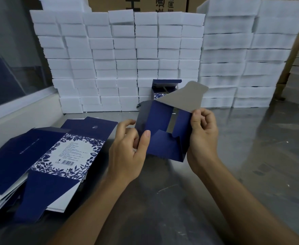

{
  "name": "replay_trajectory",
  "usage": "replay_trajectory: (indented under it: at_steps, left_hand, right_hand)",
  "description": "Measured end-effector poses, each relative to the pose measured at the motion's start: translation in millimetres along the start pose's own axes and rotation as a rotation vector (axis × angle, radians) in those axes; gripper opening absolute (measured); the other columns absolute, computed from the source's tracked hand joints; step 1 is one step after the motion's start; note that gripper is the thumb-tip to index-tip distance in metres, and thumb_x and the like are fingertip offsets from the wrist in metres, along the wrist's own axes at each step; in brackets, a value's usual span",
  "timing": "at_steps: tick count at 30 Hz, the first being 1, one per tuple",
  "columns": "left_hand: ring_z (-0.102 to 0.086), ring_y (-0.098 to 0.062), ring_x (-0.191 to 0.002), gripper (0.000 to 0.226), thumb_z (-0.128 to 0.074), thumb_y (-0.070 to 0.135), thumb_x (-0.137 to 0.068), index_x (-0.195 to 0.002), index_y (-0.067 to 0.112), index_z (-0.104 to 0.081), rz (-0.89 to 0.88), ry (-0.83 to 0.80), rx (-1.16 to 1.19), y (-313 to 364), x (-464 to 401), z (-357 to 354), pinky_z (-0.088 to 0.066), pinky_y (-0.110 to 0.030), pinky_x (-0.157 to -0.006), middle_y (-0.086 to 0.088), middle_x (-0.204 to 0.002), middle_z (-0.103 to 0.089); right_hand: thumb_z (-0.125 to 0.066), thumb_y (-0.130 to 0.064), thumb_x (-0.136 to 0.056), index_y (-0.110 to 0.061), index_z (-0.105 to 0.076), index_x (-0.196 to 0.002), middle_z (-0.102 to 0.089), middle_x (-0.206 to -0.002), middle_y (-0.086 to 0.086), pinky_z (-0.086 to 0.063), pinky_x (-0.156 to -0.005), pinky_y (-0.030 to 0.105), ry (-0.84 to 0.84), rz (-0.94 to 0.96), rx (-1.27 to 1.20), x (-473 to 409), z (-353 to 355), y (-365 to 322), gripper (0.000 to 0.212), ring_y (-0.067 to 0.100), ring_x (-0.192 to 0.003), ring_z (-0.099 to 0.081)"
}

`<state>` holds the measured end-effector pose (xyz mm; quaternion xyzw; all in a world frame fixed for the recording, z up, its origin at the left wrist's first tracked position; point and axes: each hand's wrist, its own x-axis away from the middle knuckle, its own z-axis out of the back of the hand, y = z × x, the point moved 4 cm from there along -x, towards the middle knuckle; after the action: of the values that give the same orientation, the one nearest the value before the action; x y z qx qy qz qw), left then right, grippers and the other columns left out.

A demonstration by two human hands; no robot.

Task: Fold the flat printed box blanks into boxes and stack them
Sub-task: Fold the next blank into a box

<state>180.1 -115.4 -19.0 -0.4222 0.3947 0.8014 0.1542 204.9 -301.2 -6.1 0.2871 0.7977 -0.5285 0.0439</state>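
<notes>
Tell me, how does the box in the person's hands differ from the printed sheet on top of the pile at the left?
The box in the hands is opened into shape and held up off the table by the left hand and right hand; the top sheet on the pile lies flat. The held box shows plain navy flaps and one grey flap raised; the sheet shows its floral panel and barcode. Both share the navy print.
</notes>
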Motion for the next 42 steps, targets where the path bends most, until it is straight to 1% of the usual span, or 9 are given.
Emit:
replay_trajectory:
  at_steps: [4,8,12,17,23,28,32,37,42]
  left_hand:
    - [-0.058,-0.006,-0.083,0.054,-0.045,0.052,-0.090,-0.055,0.013,-0.033,0.052,0.029,0.021,-5,2,-1,-0.044,-0.029,-0.068,0.004,-0.106,-0.061]
    - [-0.056,0.001,-0.079,0.048,-0.048,0.051,-0.088,-0.057,0.023,-0.026,0.104,0.070,0.088,-8,-1,1,-0.034,-0.012,-0.064,0.009,-0.084,-0.054]
    - [-0.048,-0.010,-0.069,0.045,-0.042,0.056,-0.088,-0.063,0.020,-0.036,0.162,0.054,0.118,-11,-2,0,-0.033,-0.018,-0.061,0.007,-0.076,-0.046]
    - [-0.052,-0.002,-0.077,0.034,-0.035,0.066,-0.087,-0.089,0.033,-0.045,0.329,0.006,0.300,-7,-3,-6,-0.038,-0.013,-0.064,0.010,-0.087,-0.055]
    - [-0.052,0.005,-0.075,0.044,-0.038,0.051,-0.097,-0.140,0.040,-0.037,0.297,-0.084,0.166,-7,-1,-9,-0.037,-0.006,-0.065,0.001,-0.098,-0.053]
    - [-0.059,-0.010,-0.097,0.030,-0.048,0.024,-0.102,-0.132,0.027,-0.054,0.168,-0.047,0.115,6,-3,-5,-0.043,-0.012,-0.083,0.003,-0.118,-0.062]
    - [-0.067,-0.017,-0.099,0.023,-0.056,0.010,-0.098,-0.117,0.019,-0.064,0.154,0.054,0.204,16,-4,-2,-0.051,-0.027,-0.086,0.005,-0.109,-0.069]
    - [-0.065,-0.008,-0.087,0.016,-0.057,0.013,-0.094,-0.104,0.016,-0.070,0.124,0.111,0.204,18,-2,-1,-0.048,-0.019,-0.078,0.010,-0.096,-0.070]
    - [-0.062,-0.001,-0.084,0.015,-0.061,0.006,-0.094,-0.101,0.015,-0.071,0.126,0.099,0.176,17,-1,-1,-0.043,-0.010,-0.075,0.020,-0.091,-0.066]
  right_hand:
    - [-0.049,-0.009,-0.104,-0.027,-0.061,-0.093,-0.066,-0.099,-0.004,-0.050,-0.072,0.024,-0.077,-0.014,-0.008,2,-6,-2,0.025,0.007,-0.080,-0.061]
    - [-0.045,0.002,-0.096,-0.029,-0.071,-0.069,-0.069,-0.101,-0.012,-0.045,-0.078,0.036,-0.176,-0.130,-0.037,7,-12,-3,0.048,0.013,-0.090,-0.062]
    - [-0.058,-0.023,-0.077,-0.025,-0.070,-0.066,-0.065,-0.109,-0.010,-0.042,-0.081,0.032,-0.195,-0.161,-0.052,12,-17,-6,0.016,0.010,-0.100,-0.060]
    - [-0.063,0.000,-0.092,-0.022,-0.062,-0.102,-0.064,-0.115,-0.006,-0.050,-0.099,0.045,-0.226,0.141,0.295,19,-15,-8,0.024,0.020,-0.110,-0.061]
    - [-0.052,0.006,-0.096,-0.020,-0.065,-0.123,-0.046,-0.131,0.003,-0.035,-0.100,0.008,-0.307,0.409,0.586,25,-22,-9,0.040,-0.010,-0.119,-0.043]
    - [-0.063,-0.008,-0.094,-0.020,-0.069,-0.120,-0.040,-0.131,0.004,-0.035,-0.097,0.006,-0.298,0.515,0.689,33,-24,-5,0.029,-0.010,-0.119,-0.037]
    - [-0.072,-0.017,-0.089,-0.023,-0.074,-0.111,-0.038,-0.128,-0.002,-0.042,-0.106,0.032,-0.263,0.525,0.681,38,-28,-6,0.023,0.019,-0.125,-0.044]
    - [-0.077,-0.011,-0.085,-0.023,-0.076,-0.094,-0.041,-0.124,-0.002,-0.025,-0.096,0.001,-0.178,0.499,0.647,43,-28,-7,0.015,0.029,-0.121,-0.044]
    - [-0.078,-0.011,-0.084,-0.025,-0.077,-0.090,-0.044,-0.122,-0.005,-0.024,-0.092,-0.001,-0.168,0.484,0.645,42,-28,-6,0.015,0.025,-0.116,-0.043]
